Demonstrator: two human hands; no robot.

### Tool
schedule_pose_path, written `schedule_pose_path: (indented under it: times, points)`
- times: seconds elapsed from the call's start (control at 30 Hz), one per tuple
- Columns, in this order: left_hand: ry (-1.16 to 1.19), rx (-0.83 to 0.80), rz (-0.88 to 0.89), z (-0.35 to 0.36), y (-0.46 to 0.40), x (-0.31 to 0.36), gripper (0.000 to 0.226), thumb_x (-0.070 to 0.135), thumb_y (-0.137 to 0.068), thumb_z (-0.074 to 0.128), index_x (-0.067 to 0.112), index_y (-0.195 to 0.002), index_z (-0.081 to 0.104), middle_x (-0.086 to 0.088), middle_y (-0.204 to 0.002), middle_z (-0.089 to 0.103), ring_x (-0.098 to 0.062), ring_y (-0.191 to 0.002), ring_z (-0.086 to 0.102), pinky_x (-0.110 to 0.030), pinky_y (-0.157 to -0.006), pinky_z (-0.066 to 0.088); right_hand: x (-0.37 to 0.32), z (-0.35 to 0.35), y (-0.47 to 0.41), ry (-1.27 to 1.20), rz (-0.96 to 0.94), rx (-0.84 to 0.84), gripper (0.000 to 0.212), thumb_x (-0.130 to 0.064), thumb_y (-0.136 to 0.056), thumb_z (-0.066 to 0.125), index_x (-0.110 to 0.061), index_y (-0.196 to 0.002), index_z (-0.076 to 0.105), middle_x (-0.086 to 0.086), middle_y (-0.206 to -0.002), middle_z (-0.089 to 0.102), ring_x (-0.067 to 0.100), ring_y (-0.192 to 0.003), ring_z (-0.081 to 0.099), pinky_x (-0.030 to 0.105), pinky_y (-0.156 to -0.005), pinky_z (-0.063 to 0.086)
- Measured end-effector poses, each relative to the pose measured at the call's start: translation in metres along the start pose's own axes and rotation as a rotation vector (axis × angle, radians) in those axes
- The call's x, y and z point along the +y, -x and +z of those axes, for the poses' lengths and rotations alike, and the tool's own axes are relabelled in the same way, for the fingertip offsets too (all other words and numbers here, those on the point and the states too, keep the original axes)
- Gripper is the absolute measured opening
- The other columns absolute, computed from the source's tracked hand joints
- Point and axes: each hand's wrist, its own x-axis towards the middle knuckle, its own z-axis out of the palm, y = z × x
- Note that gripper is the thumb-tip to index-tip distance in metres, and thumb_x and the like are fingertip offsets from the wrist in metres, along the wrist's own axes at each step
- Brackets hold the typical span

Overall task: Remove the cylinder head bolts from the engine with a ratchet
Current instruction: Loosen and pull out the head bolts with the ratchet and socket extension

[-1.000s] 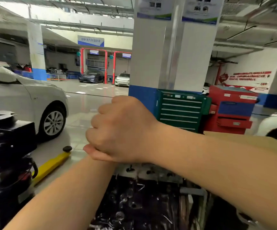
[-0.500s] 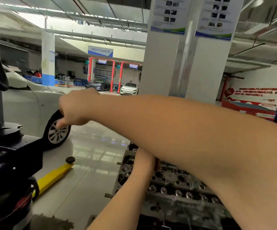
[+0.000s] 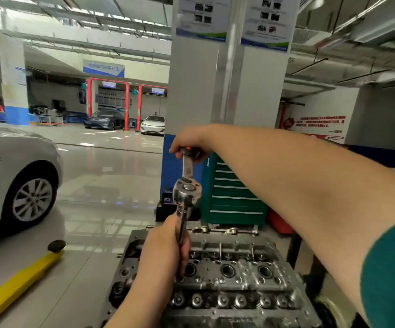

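Fingers [image 3: 180, 147] of our right hand [image 3: 189, 144] curl round the ratchet [image 3: 187, 192] handle, above the cylinder head [image 3: 239, 275]. Our left hand [image 3: 165, 247] grips the long bar down by the bolt. We should keep it straight and pull smoothly.

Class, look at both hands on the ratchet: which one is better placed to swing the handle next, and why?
Right. The right hand grips the steel ratchet's orange-tipped handle far end; the left hand holds the chrome extension bar over the grey metal cylinder head.
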Motion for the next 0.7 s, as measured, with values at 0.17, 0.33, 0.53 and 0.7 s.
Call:
schedule_pose_path:
  times: [0.17,0.33,0.53,0.7]
  points:
    - [0.078,0.053,0.005,-0.002,0.000,0.003,0.050,0.052,-0.081,0.038,0.019,-0.043,0.037,-0.009,-0.044,0.030,-0.019,-0.036,0.027,-0.026,-0.039,0.026,0.090,-0.015,0.068,-0.265,0.028,0.125,0.019,-0.019,-0.092,0.054,-0.011,-0.076,0.060,0.011,-0.060,0.052,0.021,-0.048,0.047,0.027,-0.053,0.042]
    - [0.143,0.110,0.027,0.002,-0.001,0.003,0.054,0.052,-0.086,0.038,0.023,-0.040,0.035,-0.006,-0.041,0.025,-0.018,-0.033,0.023,-0.020,-0.038,0.022,0.150,-0.007,0.153,-0.501,0.103,0.318,0.021,-0.020,-0.096,0.050,-0.009,-0.083,0.062,0.011,-0.053,0.052,0.022,-0.043,0.047,0.026,-0.048,0.041]
    - [0.140,0.220,0.004,0.005,0.007,0.011,0.051,0.043,-0.087,0.038,0.022,-0.040,0.039,-0.004,-0.041,0.030,-0.017,-0.032,0.027,-0.021,-0.037,0.024,0.172,0.020,0.248,-0.459,0.017,0.483,0.045,-0.033,-0.104,0.041,0.005,-0.101,0.066,0.015,-0.059,0.066,0.028,-0.046,0.061,0.033,-0.052,0.052]
    - [0.147,0.361,-0.027,0.010,0.023,0.021,0.038,0.037,-0.080,0.040,0.022,-0.046,0.047,-0.003,-0.044,0.041,-0.019,-0.031,0.034,-0.023,-0.040,0.029,0.162,0.052,0.348,0.244,-0.209,0.584,0.033,-0.036,-0.110,0.027,-0.018,-0.094,0.049,0.006,-0.072,0.066,0.033,-0.066,0.066,0.043,-0.066,0.057]
